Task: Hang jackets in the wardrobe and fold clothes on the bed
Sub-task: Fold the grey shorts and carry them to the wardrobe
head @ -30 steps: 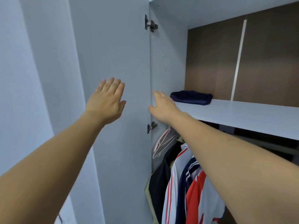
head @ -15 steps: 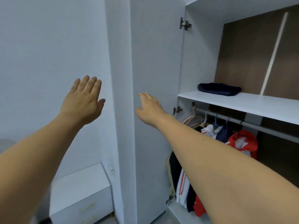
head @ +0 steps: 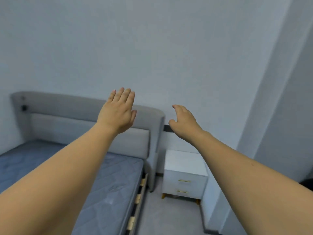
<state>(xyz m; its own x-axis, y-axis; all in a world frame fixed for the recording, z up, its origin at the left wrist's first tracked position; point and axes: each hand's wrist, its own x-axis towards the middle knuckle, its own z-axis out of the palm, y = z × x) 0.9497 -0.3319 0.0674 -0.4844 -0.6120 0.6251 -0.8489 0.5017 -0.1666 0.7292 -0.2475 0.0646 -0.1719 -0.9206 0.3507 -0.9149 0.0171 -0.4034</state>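
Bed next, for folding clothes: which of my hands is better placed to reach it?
Probably the left hand: it is raised over the bed, open and holding nothing. The right hand, also holding nothing, hovers above the nightstand.

Home bedroom. A bed (head: 110, 180) is sitting along the left side, showing a bare blue-grey quilted mattress (head: 33, 160) with no sheets, and wooden slats are peeking out at its near edge. A grey upholstered headboard (head: 71, 122) is standing against a plain pale wall (head: 152, 48). A white nightstand (head: 184, 173) with two drawers, gold handles and short gold legs is sitting just beside the headboard's right end, in the corner. Grey floor (head: 166, 217) is running between the bed and a white panel (head: 284, 116) rising at the right edge.
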